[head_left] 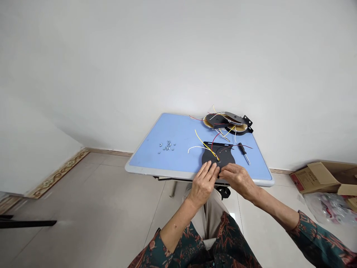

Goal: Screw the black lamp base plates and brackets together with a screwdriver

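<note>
While lying against the lower edge of a flat round black metal plate (pixel 223 158), left grip (pixel 203 184) loosely curled with fingers slightly spread, right grip (pixel 237 178) nearly closed with fingertips at the plate's rim. No telling from this angle whether either has firm hold of it. Plate flat near the front edge of a light-blue surface (pixel 173 126) with a grey rim. Running from the plate across the blue: a yellow wire (pixel 205 146), a white wire (pixel 195 147) and a red wire (pixel 214 140). Just right of the plate, a small black-handled screwdriver (pixel 241 148) with a thin metal shaft. Well left of it, a loose scatter of small silver hex nuts (pixel 167 146). At the far edge, a second black bracket with gold-lined discs (pixel 225 121), trailing coloured wires. Off to the right on the beige tile floor (pixel 97 186), an open cardboard box (pixel 320 178) and a clear plastic bag (pixel 326 208).
</note>
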Tool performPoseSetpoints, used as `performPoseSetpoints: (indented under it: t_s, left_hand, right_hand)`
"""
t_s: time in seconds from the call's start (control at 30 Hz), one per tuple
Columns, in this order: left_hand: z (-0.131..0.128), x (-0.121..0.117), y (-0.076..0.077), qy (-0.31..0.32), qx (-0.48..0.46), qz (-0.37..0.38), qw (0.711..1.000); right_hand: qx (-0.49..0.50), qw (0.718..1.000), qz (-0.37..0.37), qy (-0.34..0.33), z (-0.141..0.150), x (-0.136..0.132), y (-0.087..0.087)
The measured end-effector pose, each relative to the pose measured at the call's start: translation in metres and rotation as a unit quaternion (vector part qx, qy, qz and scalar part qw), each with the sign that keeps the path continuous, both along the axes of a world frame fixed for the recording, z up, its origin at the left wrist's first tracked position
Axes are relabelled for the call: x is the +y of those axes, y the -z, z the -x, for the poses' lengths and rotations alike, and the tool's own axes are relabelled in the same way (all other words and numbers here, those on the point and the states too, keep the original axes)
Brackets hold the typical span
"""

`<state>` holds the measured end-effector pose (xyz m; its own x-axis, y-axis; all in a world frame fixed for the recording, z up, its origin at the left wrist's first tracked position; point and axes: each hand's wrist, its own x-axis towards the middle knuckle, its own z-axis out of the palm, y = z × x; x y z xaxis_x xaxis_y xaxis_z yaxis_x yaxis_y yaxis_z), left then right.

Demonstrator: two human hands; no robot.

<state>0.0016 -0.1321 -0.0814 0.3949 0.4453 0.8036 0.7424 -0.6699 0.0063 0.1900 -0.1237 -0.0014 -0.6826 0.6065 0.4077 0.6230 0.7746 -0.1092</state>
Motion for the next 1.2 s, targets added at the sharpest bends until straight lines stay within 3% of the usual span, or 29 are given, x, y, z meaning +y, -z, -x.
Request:
performPoseSetpoints:
  t_s: [0.6, 1.2]
  left_hand:
    - [0.001, -0.001, 0.002, 0.003, 0.01, 0.011, 1.0]
    - [0.0, 0.0, 0.0, 0.005, 0.002, 0.012, 1.0]
  right_hand:
    - [0.005, 0.991, -0.136, -0.022, 0.002, 0.001, 0.014]
    - [0.046, 0.995, -0.084, -0.024, -0.003, -0.004, 0.005]
